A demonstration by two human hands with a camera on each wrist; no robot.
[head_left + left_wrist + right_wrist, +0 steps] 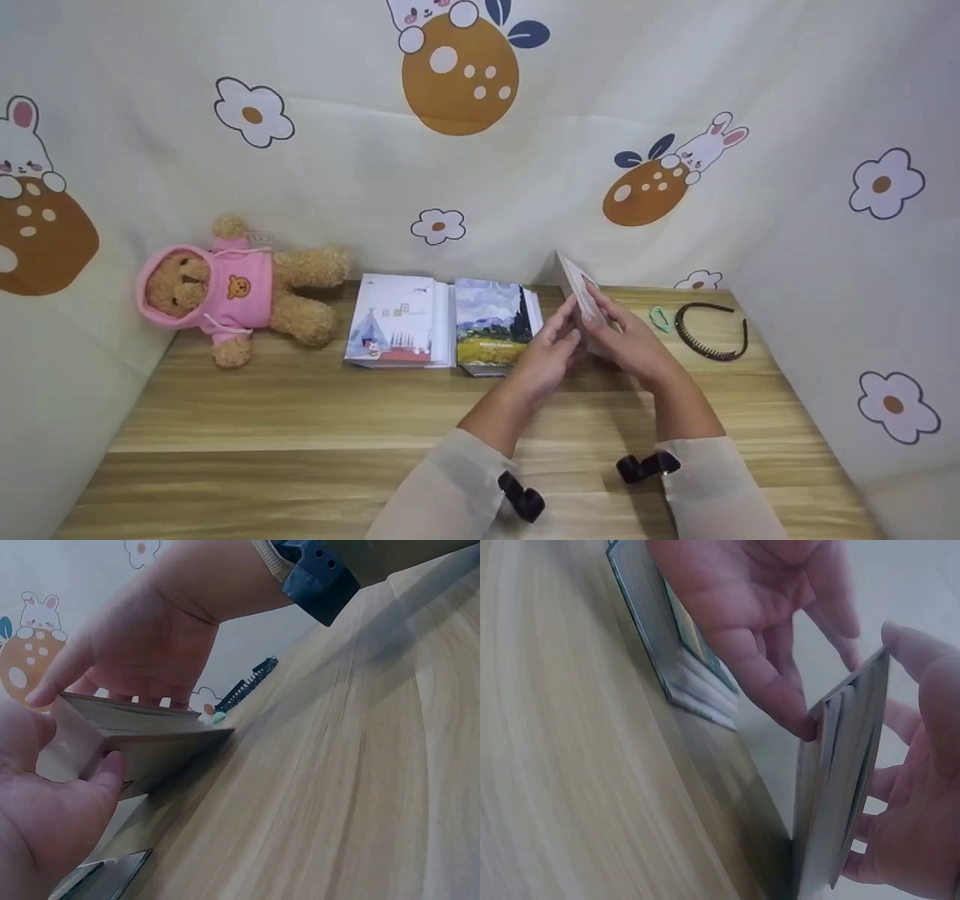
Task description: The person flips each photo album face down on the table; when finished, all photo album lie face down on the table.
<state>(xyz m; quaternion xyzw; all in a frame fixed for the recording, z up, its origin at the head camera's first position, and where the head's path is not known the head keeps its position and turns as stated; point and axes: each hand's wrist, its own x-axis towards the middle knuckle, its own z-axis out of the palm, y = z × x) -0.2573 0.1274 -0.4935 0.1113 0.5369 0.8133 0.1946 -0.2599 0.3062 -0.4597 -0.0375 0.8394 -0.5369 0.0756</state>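
Note:
A thin photo album stands on edge, its pages slightly fanned in the right wrist view. My left hand pinches it by the near left side, with the thumb against the cover in the left wrist view. Across the opposite cover spread the fingers of my right hand, its thumb hooked at the top corner, so this hand grips the album too. Just left of my left hand is an album with a painted landscape cover. Left of that stands a white album with a tent picture.
A teddy bear in a pink hoodie lies at the left on the wooden table. At the right are a small green hair clip and a dark toothed headband. A patterned cloth hangs behind the table.

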